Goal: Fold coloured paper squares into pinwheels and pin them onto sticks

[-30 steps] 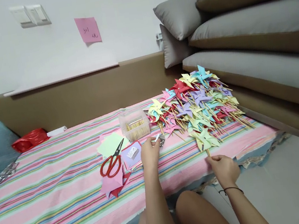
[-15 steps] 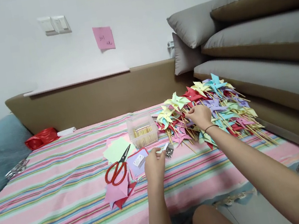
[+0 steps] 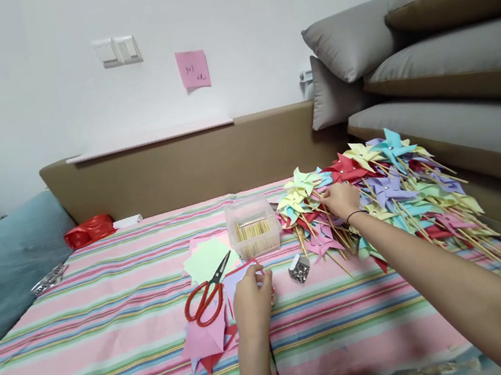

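My left hand [image 3: 251, 299] hovers over or touches a stack of purple and red-edged paper squares [image 3: 233, 280], partly hiding it. Its thumb and forefinger are apart, and nothing shows between them. At the pile of paper pinwheels [image 3: 388, 190], my right hand [image 3: 341, 200] has its fingers closed around the stick of a pinwheel; its grip is partly hidden. Left of the paper stack lie red-handled scissors [image 3: 206, 297], resting over pink star-cut paper [image 3: 206, 339] and pale green sheets [image 3: 209, 257]. A small clear bag of metal fasteners [image 3: 299, 269] lies between my hands.
Behind my left hand stands a clear plastic box [image 3: 253, 228] of wooden sticks. A red plastic bundle [image 3: 88, 230] sits at the far left on the striped cloth [image 3: 106, 301]. Grey cushions [image 3: 451, 122] are stacked at the right, beside the pinwheels.
My left hand has moved left, away from the bag of fasteners and onto the paper stack. My right hand stays at the pinwheels. The view has shifted slightly.
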`<state>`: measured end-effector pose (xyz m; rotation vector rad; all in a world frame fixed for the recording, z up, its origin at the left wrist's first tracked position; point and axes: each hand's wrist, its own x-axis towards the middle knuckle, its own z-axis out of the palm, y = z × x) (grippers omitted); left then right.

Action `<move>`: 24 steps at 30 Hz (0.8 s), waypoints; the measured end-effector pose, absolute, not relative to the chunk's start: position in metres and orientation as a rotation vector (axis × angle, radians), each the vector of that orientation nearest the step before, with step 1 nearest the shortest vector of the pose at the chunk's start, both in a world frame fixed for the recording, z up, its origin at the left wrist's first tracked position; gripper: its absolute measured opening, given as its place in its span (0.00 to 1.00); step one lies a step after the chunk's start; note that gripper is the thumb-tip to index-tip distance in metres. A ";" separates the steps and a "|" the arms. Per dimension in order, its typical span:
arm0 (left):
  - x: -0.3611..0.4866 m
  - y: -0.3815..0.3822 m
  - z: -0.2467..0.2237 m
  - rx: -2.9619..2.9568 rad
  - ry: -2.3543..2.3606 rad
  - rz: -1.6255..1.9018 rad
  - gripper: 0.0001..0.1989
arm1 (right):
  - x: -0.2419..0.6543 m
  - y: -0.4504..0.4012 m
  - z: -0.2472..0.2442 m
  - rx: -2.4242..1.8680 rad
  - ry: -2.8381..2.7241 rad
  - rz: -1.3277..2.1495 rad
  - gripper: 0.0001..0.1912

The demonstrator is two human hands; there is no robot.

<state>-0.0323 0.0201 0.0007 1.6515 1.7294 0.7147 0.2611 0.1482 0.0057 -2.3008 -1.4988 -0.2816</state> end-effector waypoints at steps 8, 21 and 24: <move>-0.031 0.019 0.001 1.617 1.677 0.777 0.14 | 0.263 0.134 0.014 -2.181 -1.535 -0.326 0.21; -0.088 0.022 -0.003 1.582 1.951 0.846 0.15 | 0.153 0.008 0.003 -1.394 -1.649 0.247 0.11; -0.091 0.024 -0.010 1.666 2.054 0.695 0.14 | 0.123 0.001 -0.028 -1.412 -1.920 0.473 0.16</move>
